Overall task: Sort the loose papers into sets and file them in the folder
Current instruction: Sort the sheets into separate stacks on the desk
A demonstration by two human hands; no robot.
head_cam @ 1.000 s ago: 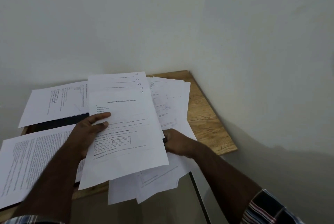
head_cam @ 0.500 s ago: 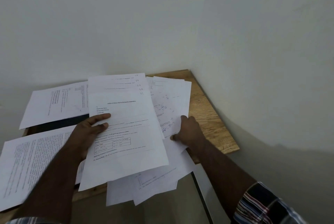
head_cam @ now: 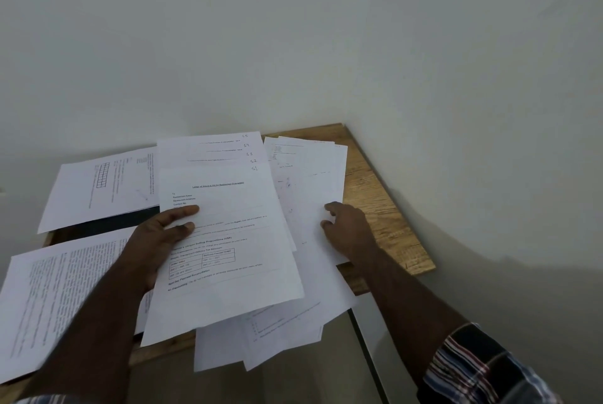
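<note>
My left hand [head_cam: 160, 240] grips the printed letter sheet [head_cam: 225, 240]: the thumb lies flat across its face at about 9 o'clock of the page, a second finger shows just below it, and the rest of the fingers are hidden beneath, so the grip is clenched on that sheet. Behind its top edge, at 12 o'clock, I see a fanned set of sheets [head_cam: 228, 149] with handwritten marks S1 to S5 stepping up the right margin.

My right hand [head_cam: 346, 230] sits at 3 o'clock of the letter, fingers curled onto the edge of a faintly printed sheet [head_cam: 310, 191] in the right stack; I read it as pinching that paper. More loose pages [head_cam: 280, 332] hang past the near edge of the wooden tabletop [head_cam: 385, 208] at 6 o'clock.

At 9 o'clock a dense text page [head_cam: 49, 305] lies flat, and at 10 o'clock a sheet with a small grid [head_cam: 104, 188] covers part of a dark folder [head_cam: 114, 224]. A plaid sleeve [head_cam: 473, 367] shows at 4 o'clock.
</note>
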